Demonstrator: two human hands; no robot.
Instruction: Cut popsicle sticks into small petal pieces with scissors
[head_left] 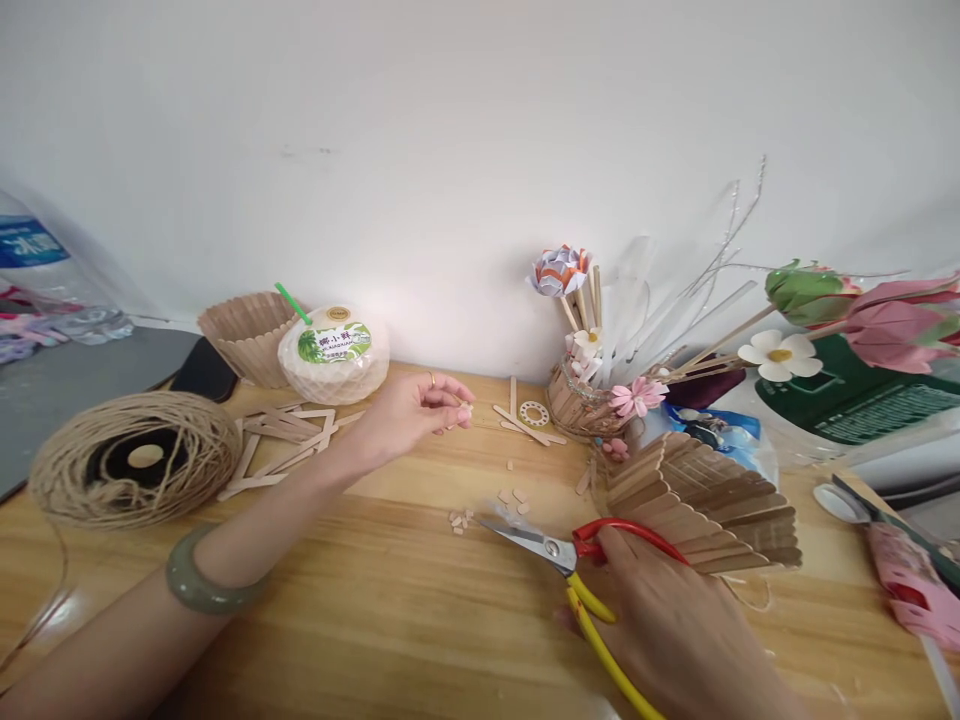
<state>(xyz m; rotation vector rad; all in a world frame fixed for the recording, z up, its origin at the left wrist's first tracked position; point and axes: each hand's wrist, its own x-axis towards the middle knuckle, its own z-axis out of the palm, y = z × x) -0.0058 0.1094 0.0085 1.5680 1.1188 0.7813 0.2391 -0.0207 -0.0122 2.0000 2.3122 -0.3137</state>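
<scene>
My left hand [424,412] is pinched shut over the table, with a small pale piece [466,410], seemingly wood, at its fingertips. Scissors [552,548] with one red and one yellow handle are in my right hand [667,610], their blades pointing left just above the tabletop. Near the blade tips lie small cut wood bits [459,521] and a few rounded stick ends [517,498]. Between my hands and the wall, flat craft sticks [525,427] lie crossed beside a pale ring with holes [534,413].
A twine ball [135,460], loose craft sticks [289,440], a wrapped coconut [334,360] and a pleated wooden holder [247,335] stand left. On the right are a ridged stick-built piece [705,500], a flower pot [581,400] and paper flowers [780,357]. A white wall closes the back.
</scene>
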